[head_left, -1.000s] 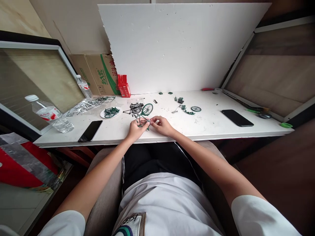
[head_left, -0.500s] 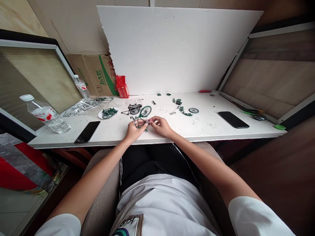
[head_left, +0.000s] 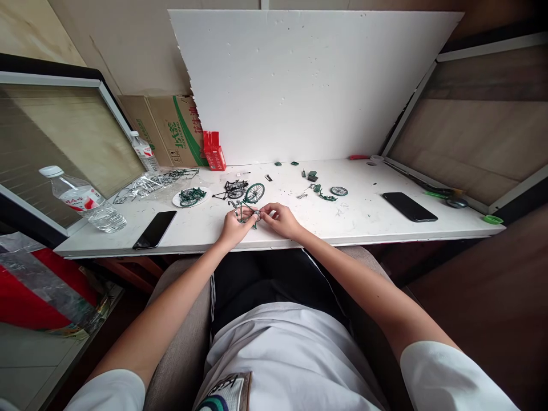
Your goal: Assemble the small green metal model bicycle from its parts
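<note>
Just above the table's near edge, my left hand (head_left: 235,229) is closed around a small green model bicycle (head_left: 256,193). Its spoked wheel points away from me, and part of the frame is hidden by my fingers. My right hand (head_left: 279,221) is closed in a pinch at the near right side of the bicycle, beside a small round chainring-like part (head_left: 257,215). The fingertips of both hands nearly meet there. What exactly the right fingertips grip is too small to make out.
Beyond the hands are black bicycle parts (head_left: 235,188), a white plate (head_left: 204,200) with green parts, a loose wheel (head_left: 339,191) and a curved green piece (head_left: 327,198). Phones lie left (head_left: 154,230) and right (head_left: 410,206). A water bottle (head_left: 88,202) stands left, a red box (head_left: 214,151) behind.
The whole view has shifted slightly, with the scene moving a little to the right. Both hands keep nearly the same hold at the bicycle.
</note>
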Demonstrator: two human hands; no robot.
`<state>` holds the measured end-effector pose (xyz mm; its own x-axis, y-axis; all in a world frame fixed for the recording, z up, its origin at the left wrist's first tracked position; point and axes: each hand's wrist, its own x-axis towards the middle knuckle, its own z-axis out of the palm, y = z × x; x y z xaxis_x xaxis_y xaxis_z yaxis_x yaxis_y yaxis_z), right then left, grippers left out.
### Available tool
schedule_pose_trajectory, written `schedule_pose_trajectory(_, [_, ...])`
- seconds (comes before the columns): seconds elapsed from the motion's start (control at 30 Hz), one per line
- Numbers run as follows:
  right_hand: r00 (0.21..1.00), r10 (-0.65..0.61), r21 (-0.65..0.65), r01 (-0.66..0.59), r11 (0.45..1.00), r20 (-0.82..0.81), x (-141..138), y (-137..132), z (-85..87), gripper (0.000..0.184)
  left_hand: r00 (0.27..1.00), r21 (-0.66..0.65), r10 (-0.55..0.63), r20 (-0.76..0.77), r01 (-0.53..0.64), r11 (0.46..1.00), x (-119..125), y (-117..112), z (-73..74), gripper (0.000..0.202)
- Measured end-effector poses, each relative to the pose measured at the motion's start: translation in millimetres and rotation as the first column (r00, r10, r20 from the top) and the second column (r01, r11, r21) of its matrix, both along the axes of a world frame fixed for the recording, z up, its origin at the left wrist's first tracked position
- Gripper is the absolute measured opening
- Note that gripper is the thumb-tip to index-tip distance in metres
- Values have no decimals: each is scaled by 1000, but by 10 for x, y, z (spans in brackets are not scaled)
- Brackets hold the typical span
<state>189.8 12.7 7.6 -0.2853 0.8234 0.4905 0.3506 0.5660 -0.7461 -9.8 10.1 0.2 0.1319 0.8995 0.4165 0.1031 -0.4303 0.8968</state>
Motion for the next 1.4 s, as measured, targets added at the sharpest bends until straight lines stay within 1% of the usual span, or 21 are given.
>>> schedule_pose_trajectory(0.17, [999,-1,25,0,1000,51,-6,-15,10,21,1000,-7,4,-23,-4,1000,2,-14,20,29])
schedule_pose_trajectory(0.3, [999,9,21,-10,1000,53,-14,-27,27,21,1000,-30,-13,-18,12,999,-9,-17,31,34])
schedule_pose_trajectory(0.5, [998,-7,27,6,1000,63,-17,-23,20,21,999,-27,8,-35,-9,1000,-18,3,30,43])
schedule_pose_trajectory(0.63, [998,2,46,-5,999,63,-9,-6,-4,20,1000,-38,-5,-10,4,999,-7,-1,26,41])
schedule_pose_trajectory(0.87, [998,-6,55,2,998,68,-9,9,-23,18,1000,-36,-19,-14,19,999,-12,-17,45,33])
schedule_pose_trajectory(0.97, [999,-13,45,10,999,52,-5,11,-28,18,999,-41,-32,-9,31,999,-15,-13,46,31])
schedule_pose_trajectory(1.07, [1000,9,17,-9,1000,-4,2,7,-33,23,999,-52,-40,-1,40,998,-17,-5,45,32])
schedule_pose_trajectory(1.13, [999,24,10,-23,1000,-27,3,0,-30,24,999,-60,-50,2,50,997,-21,7,41,33])
schedule_pose_trajectory(1.23, [1000,24,17,-24,1000,-20,-2,-9,-16,19,997,-78,-71,6,71,994,-28,32,26,34])
schedule_pose_trajectory(1.4, [1000,5,21,-4,1000,-24,-8,-10,1,20,995,-93,-95,24,97,991,-35,69,1,36])
